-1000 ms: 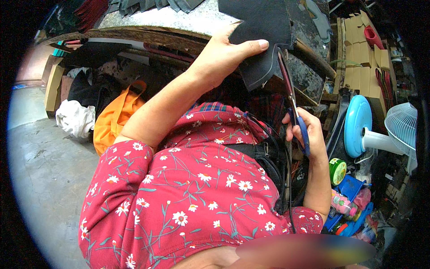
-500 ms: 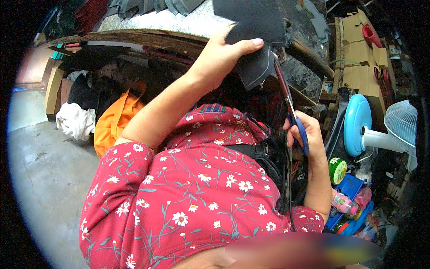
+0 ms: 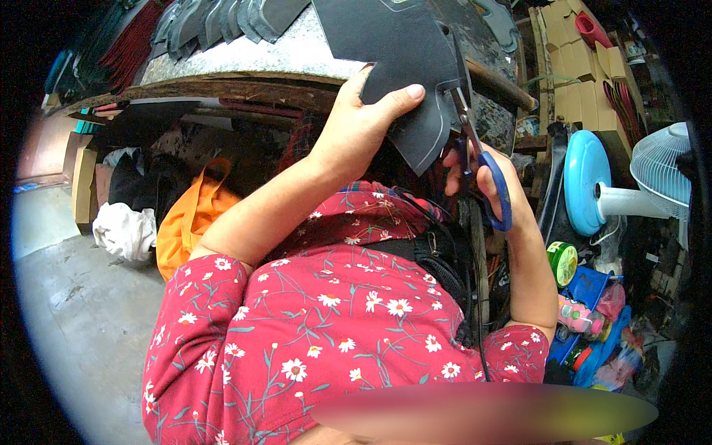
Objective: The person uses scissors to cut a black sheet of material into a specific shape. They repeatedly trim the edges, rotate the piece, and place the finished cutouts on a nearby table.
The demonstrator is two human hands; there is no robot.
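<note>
My left hand (image 3: 371, 119) pinches a flat piece of black sheet material (image 3: 400, 55), thumb on top and the other fingers underneath. A pale line is drawn on the sheet near its edge. In my right hand (image 3: 493, 174) are scissors (image 3: 498, 189) with blue handles, their blades pointing up and away from me. The blades are spread, and the right edge of the black sheet lies at them, beside the pale line. The fingers of my right hand are wrapped in and around the handle loops.
Dark cut pieces (image 3: 222, 18) lie in a row on the light-topped worktable (image 3: 297, 44). An orange bag (image 3: 196, 215) and a white cloth (image 3: 126, 231) sit at left. To the right stand a fan (image 3: 660, 167) with a blue base, a green jar (image 3: 562, 261) and cardboard boxes (image 3: 578, 81).
The scissors have moved up and their blades have spread wider along the sheet's right edge. The black sheet has shifted and turned slightly, showing more of the pale line.
</note>
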